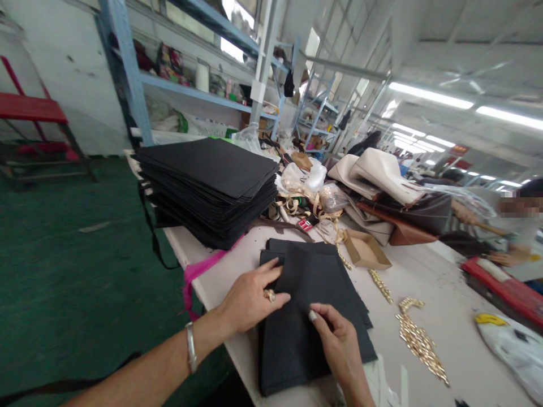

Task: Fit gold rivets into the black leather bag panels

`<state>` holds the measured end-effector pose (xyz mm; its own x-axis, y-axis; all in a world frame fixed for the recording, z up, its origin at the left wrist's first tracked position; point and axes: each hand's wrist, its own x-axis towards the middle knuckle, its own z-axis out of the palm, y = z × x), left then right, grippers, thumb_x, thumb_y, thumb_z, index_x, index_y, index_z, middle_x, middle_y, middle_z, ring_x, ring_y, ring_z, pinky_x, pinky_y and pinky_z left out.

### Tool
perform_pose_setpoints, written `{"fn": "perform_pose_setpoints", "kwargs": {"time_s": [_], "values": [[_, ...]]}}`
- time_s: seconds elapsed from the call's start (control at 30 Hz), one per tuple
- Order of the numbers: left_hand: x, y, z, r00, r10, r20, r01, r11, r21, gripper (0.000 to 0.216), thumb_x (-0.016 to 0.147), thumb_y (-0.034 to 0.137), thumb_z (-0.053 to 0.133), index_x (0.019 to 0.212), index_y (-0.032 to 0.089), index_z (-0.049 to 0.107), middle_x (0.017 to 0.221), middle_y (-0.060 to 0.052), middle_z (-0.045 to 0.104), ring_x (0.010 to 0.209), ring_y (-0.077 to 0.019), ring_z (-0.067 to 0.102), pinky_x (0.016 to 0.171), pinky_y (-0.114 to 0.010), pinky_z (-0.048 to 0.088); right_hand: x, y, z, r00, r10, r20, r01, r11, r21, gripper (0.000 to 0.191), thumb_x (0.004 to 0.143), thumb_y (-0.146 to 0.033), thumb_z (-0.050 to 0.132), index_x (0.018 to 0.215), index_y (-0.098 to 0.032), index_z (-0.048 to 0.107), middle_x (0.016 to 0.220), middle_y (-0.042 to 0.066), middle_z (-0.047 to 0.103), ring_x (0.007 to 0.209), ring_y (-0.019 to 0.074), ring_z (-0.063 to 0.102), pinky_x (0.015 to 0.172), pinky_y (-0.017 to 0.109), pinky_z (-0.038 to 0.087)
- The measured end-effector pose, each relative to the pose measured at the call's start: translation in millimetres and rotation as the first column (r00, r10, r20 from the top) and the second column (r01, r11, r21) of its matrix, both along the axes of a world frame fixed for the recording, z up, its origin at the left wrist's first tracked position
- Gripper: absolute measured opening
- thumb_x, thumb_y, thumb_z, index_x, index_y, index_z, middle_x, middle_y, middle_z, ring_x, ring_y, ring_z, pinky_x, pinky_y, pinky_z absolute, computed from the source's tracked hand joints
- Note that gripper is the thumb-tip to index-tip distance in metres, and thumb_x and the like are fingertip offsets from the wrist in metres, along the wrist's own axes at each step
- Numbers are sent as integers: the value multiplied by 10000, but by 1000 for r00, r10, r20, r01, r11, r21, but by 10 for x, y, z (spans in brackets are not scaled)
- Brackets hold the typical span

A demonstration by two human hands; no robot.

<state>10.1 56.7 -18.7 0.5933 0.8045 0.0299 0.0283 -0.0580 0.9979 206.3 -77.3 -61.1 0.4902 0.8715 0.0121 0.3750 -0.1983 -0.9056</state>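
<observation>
A small pile of black sheets (309, 282) lies on the table in front of me, its top sheet slightly skewed over those below. At its left edge is my left hand (252, 297), fingers spread; the thumb lies on top and some fingertips go behind the top sheet's edge. A ring and a bracelet are on this hand and wrist. Over the pile's right part, my right hand (339, 339) has thumb and forefinger pinched together close to the black surface. What the pinch holds, if anything, I cannot make out. Something whitish covers that thumb's tip.
A tall stack of black sheets (207, 181) stands at the table's left edge. Gold chains (419, 339) and a cardboard box (367, 249) lie to the right. Behind are bags and straps, and white and brown leather-like pieces (377, 175). Another person (517, 226) is at far right.
</observation>
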Motion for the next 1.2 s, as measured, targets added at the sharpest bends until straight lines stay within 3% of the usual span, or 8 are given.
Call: {"fn": "perform_pose_setpoints", "kwargs": {"time_s": [0.1,0.17,0.27,0.4,0.57,0.87,1.2], "values": [[16,120,46,999,7,49,6,968,-253,488,728,344,762,1144,103,679,931,-79,746,915,-240,696,768,-291,549,13,4,4,1000,-14,8,14,1000,13,316,815,-492,665,912,-207,761,902,40,756,871,230,664,785,291,498],[32,60,50,999,-20,46,34,941,-337,415,725,369,754,1025,88,696,765,-59,725,674,-174,677,573,-225,506,15,5,19,999,-38,-1,38,999,29,315,796,-487,687,899,-201,766,898,44,757,868,231,663,785,298,502],[87,-162,17,998,-50,45,66,889,-453,351,674,353,772,920,116,691,685,-30,699,516,-119,596,438,-189,401,21,10,43,997,-56,-50,58,997,45,312,764,-476,724,881,-191,769,877,43,752,834,219,657,775,304,506],[220,-349,-72,999,-36,23,43,846,-532,219,658,301,720,793,154,629,581,16,637,427,-99,523,361,-178,298,54,27,54,984,-76,-163,84,996,41,348,732,-464,766,917,-168,763,736,23,708,682,172,615,673,294,507],[263,-328,-156,997,-83,-10,63,818,-572,199,587,285,679,633,191,509,413,72,471,308,-73,368,302,-171,193,52,-3,98,936,-106,-335,123,992,28,372,679,-464,811,874,-152,756,715,33,695,662,162,614,621,287,521],[113,-387,-202,980,-198,3,158,769,-620,172,517,307,604,579,200,484,344,93,371,273,-32,236,287,-146,177,-87,-104,227,920,-40,-390,54,998,24,291,693,-410,807,841,-163,761,644,-4,643,586,109,542,577,234,467],[97,-396,-225,968,-250,9,201,756,-624,161,510,278,610,617,189,529,382,81,403,291,-39,279,292,-147,210,-122,10,256,916,-42,-399,44,999,-6,287,653,-412,812,804,-172,769,605,-12,614,545,106,508,524,232,453]]}}
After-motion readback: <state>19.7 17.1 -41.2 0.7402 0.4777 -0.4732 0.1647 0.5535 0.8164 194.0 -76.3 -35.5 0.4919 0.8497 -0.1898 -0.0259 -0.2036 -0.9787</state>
